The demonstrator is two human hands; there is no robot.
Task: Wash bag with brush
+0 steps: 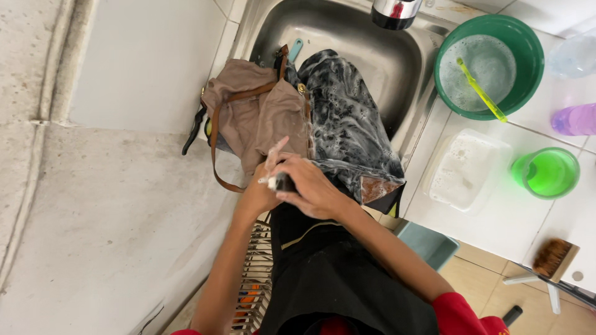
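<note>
tap: cut by top edge | bottle: cut by right edge

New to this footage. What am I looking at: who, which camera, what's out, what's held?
No machine here: one camera worn on a person's head looks down at their two bare hands. The left hand and right hand meet at the front edge of a steel sink, gripping a small dark object I cannot identify. Draped over the sink is a brown bag with a soapy dark lining or cloth. To the right stand a green basin of sudsy water with a yellow-green brush, a clear tub of foam, a green cup and a wooden scrub brush.
</note>
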